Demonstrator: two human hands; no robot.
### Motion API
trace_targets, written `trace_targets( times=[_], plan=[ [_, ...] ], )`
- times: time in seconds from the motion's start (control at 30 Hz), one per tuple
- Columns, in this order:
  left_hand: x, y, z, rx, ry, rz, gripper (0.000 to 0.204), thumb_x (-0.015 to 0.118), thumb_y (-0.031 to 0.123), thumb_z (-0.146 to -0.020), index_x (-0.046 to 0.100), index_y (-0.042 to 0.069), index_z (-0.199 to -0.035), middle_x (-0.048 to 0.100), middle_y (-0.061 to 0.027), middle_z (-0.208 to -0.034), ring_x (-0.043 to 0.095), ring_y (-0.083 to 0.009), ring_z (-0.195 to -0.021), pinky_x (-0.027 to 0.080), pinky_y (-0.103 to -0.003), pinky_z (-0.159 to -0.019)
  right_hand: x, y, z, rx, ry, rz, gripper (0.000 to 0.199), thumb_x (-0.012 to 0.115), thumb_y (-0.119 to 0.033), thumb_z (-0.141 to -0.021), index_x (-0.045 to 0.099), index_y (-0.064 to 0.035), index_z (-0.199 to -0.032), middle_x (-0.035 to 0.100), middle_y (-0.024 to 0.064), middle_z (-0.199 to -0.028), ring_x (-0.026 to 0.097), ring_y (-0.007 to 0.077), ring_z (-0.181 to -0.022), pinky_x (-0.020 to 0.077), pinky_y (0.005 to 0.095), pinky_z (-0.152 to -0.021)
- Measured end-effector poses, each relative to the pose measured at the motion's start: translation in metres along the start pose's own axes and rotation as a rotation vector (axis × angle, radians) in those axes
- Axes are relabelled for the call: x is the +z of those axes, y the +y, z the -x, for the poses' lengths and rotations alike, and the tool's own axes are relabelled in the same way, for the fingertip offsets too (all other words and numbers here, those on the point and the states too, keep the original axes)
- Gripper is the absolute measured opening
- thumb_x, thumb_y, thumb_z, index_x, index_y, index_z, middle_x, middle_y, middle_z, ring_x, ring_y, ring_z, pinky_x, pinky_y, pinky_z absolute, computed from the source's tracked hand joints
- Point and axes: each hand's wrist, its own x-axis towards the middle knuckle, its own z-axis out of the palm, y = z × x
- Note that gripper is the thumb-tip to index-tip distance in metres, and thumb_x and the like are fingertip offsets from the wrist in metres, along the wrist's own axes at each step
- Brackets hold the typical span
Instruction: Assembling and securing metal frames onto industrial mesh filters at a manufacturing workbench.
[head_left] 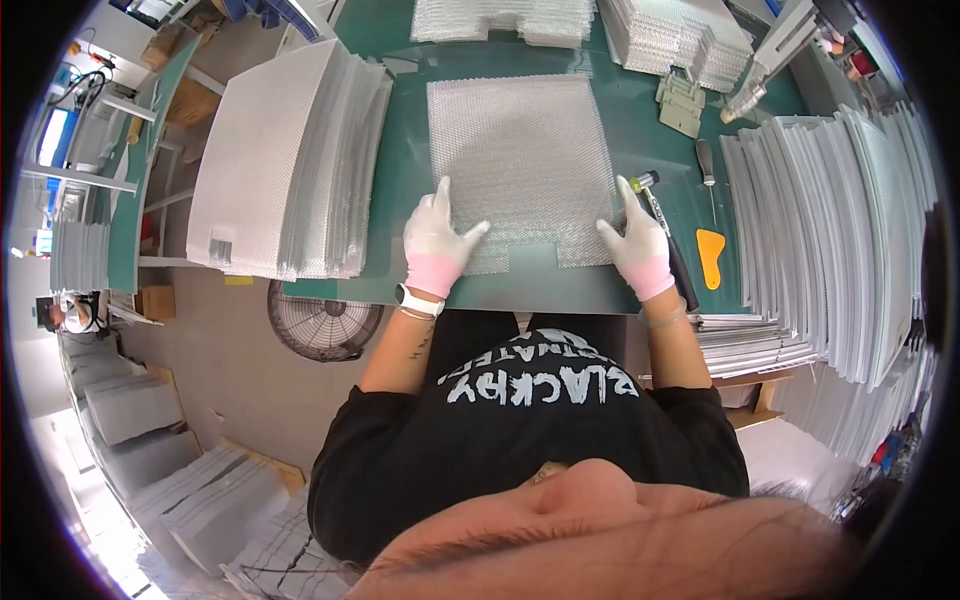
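A silvery mesh sheet [520, 150] with a notch in its near edge lies flat on the green table in front of me. My left hand [440, 238], in a white glove with a pink cuff, rests at the sheet's near left corner, index finger stretched forward and thumb apart. At the near right corner is my right hand [640, 240], gloved the same way, its thumb and index finger spread along the edge. Both hands look open. Just beyond my right hand lies a hammer [662, 225] with a green-ringed head, partly hidden by that hand.
A tall stack of mesh sheets [290, 160] stands at the left. White panels [800, 220] fill the right side. A screwdriver [707, 165], an orange scraper [710, 258] and a greenish plate [681, 105] lie on the right. Notched sheets [500, 20] sit at the far edge. A fan [325, 320] stands on the floor.
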Motion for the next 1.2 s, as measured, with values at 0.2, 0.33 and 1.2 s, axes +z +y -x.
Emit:
trace_targets(
  times=[0.2,0.33,1.2],
  plan=[
    [0.004,-0.003,-0.003,0.001,-0.064,-0.061,0.085,0.079,0.040,-0.072,0.044,-0.002,-0.137,0.060,-0.0194,-0.105,0.059,-0.0344,-0.097,0.049,-0.042,-0.084,0.024,0.024,0.004,-0.177,0.143,0.093,0.058,0.068,-0.025,-0.084,0.049,-0.0095,-0.136,0.065,0.0143,-0.106,0.064,0.0316,-0.091,0.0520,0.0370,-0.078],
    [0.006,-0.004,-0.005,0.028,-0.063,-0.059,0.084,0.078,0.042,-0.072,0.045,-0.001,-0.137,0.060,-0.0188,-0.105,0.059,-0.0340,-0.098,0.049,-0.042,-0.084,0.024,0.029,0.002,-0.212,0.127,0.146,0.048,0.063,-0.026,-0.087,0.053,-0.0087,-0.131,0.064,0.0148,-0.102,0.064,0.0326,-0.092,0.0514,0.0407,-0.078],
    [-0.025,0.015,0.110,0.613,-0.259,0.491,0.037,0.074,0.023,-0.079,0.062,0.007,-0.111,0.064,-0.0081,-0.104,0.061,-0.0283,-0.100,0.047,-0.044,-0.092,-0.090,0.091,-0.168,0.001,0.064,0.828,0.048,0.077,-0.021,-0.074,0.053,-0.0111,-0.114,0.065,0.0146,-0.111,0.062,0.0331,-0.105,0.0500,0.0430,-0.090]
  ],
)
